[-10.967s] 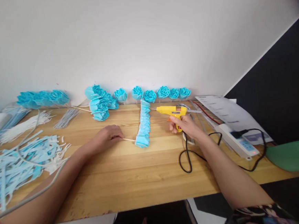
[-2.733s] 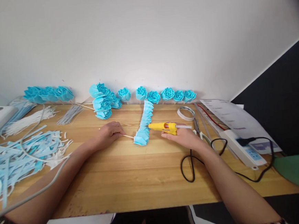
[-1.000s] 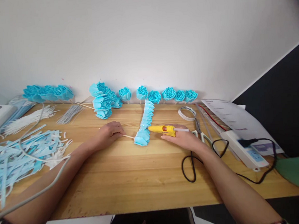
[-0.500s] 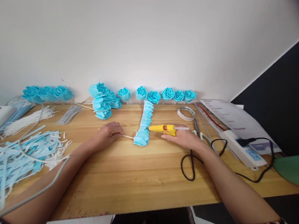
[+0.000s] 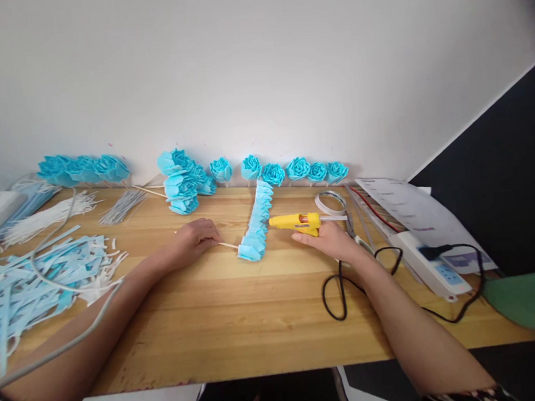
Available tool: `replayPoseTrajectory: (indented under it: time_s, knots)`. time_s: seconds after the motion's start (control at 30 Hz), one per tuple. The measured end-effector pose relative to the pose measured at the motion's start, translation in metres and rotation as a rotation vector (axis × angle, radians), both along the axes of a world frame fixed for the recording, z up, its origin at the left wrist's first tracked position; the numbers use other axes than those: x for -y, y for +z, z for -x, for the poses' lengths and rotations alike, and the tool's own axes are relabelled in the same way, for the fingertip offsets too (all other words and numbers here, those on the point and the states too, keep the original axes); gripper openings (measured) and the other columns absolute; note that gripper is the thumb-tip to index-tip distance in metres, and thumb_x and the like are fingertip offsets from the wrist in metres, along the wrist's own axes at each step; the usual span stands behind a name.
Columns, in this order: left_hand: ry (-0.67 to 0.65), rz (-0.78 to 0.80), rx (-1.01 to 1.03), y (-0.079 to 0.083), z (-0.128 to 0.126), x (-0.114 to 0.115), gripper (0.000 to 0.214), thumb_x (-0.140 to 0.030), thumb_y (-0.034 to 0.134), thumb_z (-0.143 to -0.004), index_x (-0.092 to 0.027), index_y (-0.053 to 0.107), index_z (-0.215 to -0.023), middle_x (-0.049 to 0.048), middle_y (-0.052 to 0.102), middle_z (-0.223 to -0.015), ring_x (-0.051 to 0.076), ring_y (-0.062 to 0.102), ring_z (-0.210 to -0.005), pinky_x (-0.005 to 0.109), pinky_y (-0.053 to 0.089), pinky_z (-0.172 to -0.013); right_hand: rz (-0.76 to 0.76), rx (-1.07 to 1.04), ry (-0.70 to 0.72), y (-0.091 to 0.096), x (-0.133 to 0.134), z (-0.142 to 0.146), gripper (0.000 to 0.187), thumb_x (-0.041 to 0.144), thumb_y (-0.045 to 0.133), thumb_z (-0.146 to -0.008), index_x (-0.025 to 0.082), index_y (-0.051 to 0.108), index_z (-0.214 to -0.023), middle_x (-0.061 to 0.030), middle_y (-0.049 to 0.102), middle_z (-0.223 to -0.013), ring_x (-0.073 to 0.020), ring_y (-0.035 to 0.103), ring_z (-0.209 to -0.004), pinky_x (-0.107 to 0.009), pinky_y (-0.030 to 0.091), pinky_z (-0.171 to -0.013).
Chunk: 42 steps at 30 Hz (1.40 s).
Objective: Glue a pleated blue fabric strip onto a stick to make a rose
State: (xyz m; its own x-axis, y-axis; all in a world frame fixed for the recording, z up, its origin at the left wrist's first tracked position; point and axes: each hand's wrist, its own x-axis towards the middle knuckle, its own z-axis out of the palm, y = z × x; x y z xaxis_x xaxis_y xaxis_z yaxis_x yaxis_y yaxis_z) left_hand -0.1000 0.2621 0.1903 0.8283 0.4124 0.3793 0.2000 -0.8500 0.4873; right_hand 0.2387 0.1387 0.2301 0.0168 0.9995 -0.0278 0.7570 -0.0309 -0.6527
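Observation:
My left hand [image 5: 197,236] is closed around one end of a thin wooden stick [image 5: 228,245], low over the table. At the stick's other end lies a long pleated strip of light blue material [image 5: 256,226], which runs back toward the wall. My right hand [image 5: 328,239] grips a yellow glue gun [image 5: 294,223] by its handle; a clear glue stick pokes out of its rear. The gun's nozzle points left, close to the strip's right edge; I cannot tell whether it touches. Part of the handle is hidden by my fingers.
Several blue flowers [image 5: 273,174] on sticks lean along the wall. Blue and white scraps [image 5: 69,271] cover the left side. On the right are a tape roll [image 5: 331,203], partly hidden scissors, a power strip [image 5: 433,268], a black cord [image 5: 341,300] and papers [image 5: 417,219].
The glue gun in my right hand has shifted slightly right and up, and its nozzle has moved a little up along the strip. My left hand keeps its hold on the stick.

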Motion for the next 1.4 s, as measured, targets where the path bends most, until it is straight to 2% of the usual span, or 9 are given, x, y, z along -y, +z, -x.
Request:
replayPoseTrajectory:
  time_s: [0.17, 0.57, 0.77, 0.9, 1.07, 1.17, 1.3, 1.4]
  knots:
    - [0.005, -0.001, -0.002, 0.001, 0.0, 0.001, 0.023, -0.021, 0.048, -0.097, -0.016, 0.067, -0.086, 0.0067, 0.065, -0.083, 0.017, 0.059, -0.08, 0.029, 0.045, -0.073, 0.019, 0.024, 0.014, 0.001, 0.001, 0.003, 0.037, 0.052, 0.064, -0.08, 0.019, 0.074, -0.093, -0.0033, 0.076, -0.085, -0.024, 0.07, -0.078, -0.032, 0.052, -0.068]
    - [0.005, 0.019, -0.007, 0.002, 0.0, 0.001, 0.022, -0.019, 0.049, -0.097, -0.016, 0.067, -0.086, 0.0056, 0.065, -0.083, 0.016, 0.059, -0.081, 0.028, 0.044, -0.073, 0.043, 0.055, 0.044, 0.001, 0.0, 0.006, 0.035, 0.049, 0.064, -0.082, 0.021, 0.075, -0.102, -0.0047, 0.077, -0.091, -0.0243, 0.07, -0.081, -0.033, 0.053, -0.072]
    - [0.006, 0.016, -0.012, 0.004, 0.0, 0.002, 0.022, -0.019, 0.048, -0.097, -0.016, 0.067, -0.086, 0.0061, 0.065, -0.084, 0.017, 0.059, -0.081, 0.028, 0.044, -0.073, 0.019, 0.093, 0.123, 0.003, 0.001, 0.016, 0.029, 0.046, 0.064, -0.083, 0.023, 0.075, -0.096, -0.0032, 0.076, -0.089, -0.0235, 0.07, -0.082, -0.031, 0.052, -0.072]
    - [0.002, 0.008, -0.015, 0.004, 0.0, 0.001, 0.022, -0.019, 0.048, -0.097, -0.015, 0.067, -0.086, 0.0062, 0.065, -0.084, 0.017, 0.059, -0.081, 0.028, 0.044, -0.073, 0.008, 0.08, 0.064, 0.001, 0.0, 0.008, 0.03, 0.048, 0.064, -0.082, 0.022, 0.074, -0.093, -0.0031, 0.076, -0.086, -0.0229, 0.069, -0.078, -0.03, 0.051, -0.068]
    - [-0.003, 0.011, -0.023, 0.004, 0.0, 0.001, 0.02, -0.018, 0.049, -0.097, -0.015, 0.067, -0.086, 0.0057, 0.065, -0.083, 0.016, 0.059, -0.081, 0.028, 0.044, -0.073, -0.018, -0.078, -0.008, -0.009, -0.004, -0.014, 0.04, 0.055, 0.065, -0.079, 0.018, 0.073, -0.089, -0.0037, 0.073, -0.08, -0.0221, 0.067, -0.072, -0.029, 0.049, -0.061]
    - [0.001, 0.014, -0.021, 0.003, 0.0, 0.001, 0.021, -0.018, 0.049, -0.097, -0.015, 0.067, -0.086, 0.0055, 0.065, -0.083, 0.016, 0.059, -0.081, 0.028, 0.043, -0.073, -0.042, -0.102, -0.044, -0.014, -0.007, -0.016, 0.041, 0.057, 0.065, -0.078, 0.017, 0.072, -0.088, -0.0034, 0.071, -0.076, -0.0211, 0.064, -0.067, -0.029, 0.047, -0.057]
    - [0.002, 0.023, -0.01, 0.002, 0.0, 0.001, 0.022, -0.018, 0.049, -0.097, -0.015, 0.067, -0.085, 0.0055, 0.064, -0.083, 0.016, 0.059, -0.081, 0.028, 0.043, -0.074, -0.076, -0.077, -0.014, -0.013, -0.008, -0.005, 0.038, 0.053, 0.065, -0.079, 0.019, 0.072, -0.094, -0.0043, 0.074, -0.085, -0.0238, 0.067, -0.077, -0.031, 0.05, -0.066]
    - [-0.002, 0.028, -0.022, 0.004, 0.0, 0.002, 0.021, -0.017, 0.049, -0.096, -0.015, 0.067, -0.086, 0.0054, 0.064, -0.083, 0.016, 0.059, -0.081, 0.027, 0.044, -0.074, -0.04, -0.059, -0.014, -0.01, -0.007, 0.001, 0.039, 0.053, 0.064, -0.08, 0.018, 0.073, -0.094, -0.0053, 0.076, -0.09, -0.0258, 0.069, -0.082, -0.033, 0.051, -0.071]
